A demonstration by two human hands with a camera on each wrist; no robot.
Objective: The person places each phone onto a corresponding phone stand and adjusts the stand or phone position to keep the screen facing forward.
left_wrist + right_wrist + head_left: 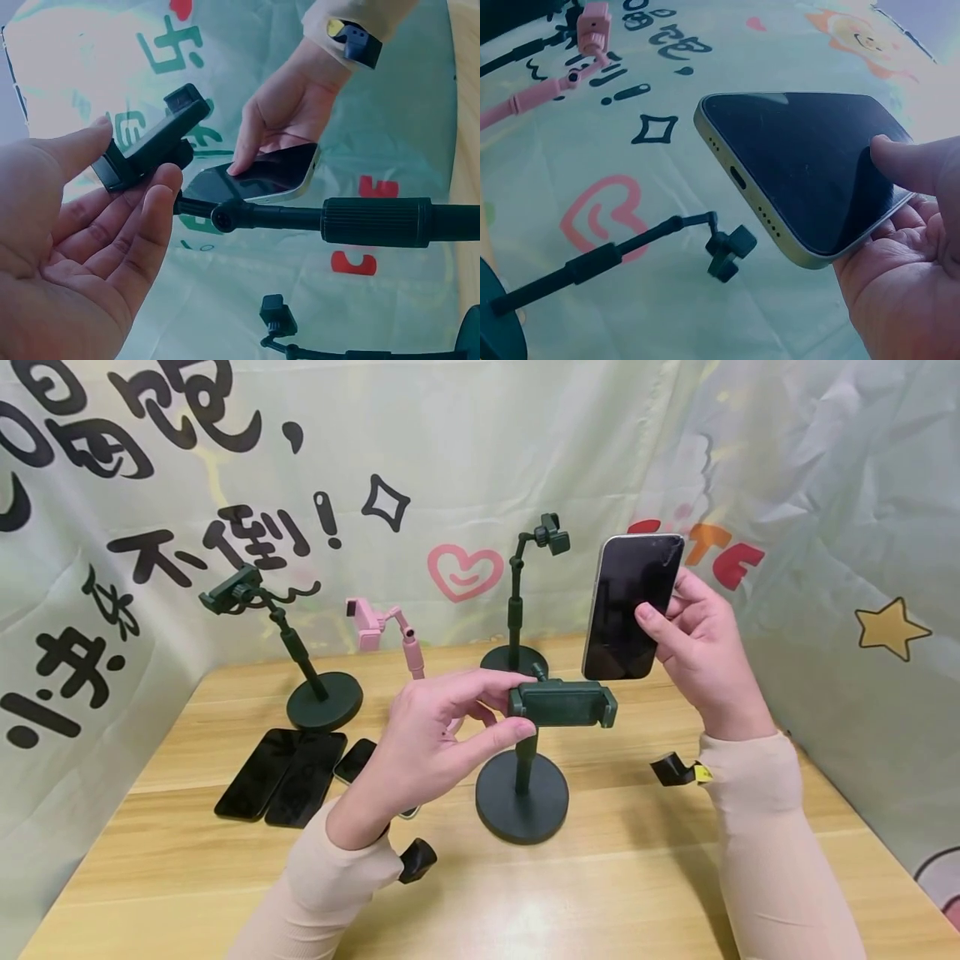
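My left hand pinches the left end of the clamp on a dark green phone stand, thumb in front and fingers behind. The clamp is level in the head view, with nothing in it. To its right and higher up, my right hand grips a smartphone by its right side, thumb on the dark screen. The phone is nearly upright and apart from the clamp. Its pale edge, with a port and small holes, faces the right wrist view.
Behind stand another green stand, a tilted green one at the left and a pink one, partly hidden by my left hand. Several dark phones lie on the wooden table. A printed cloth hangs around it.
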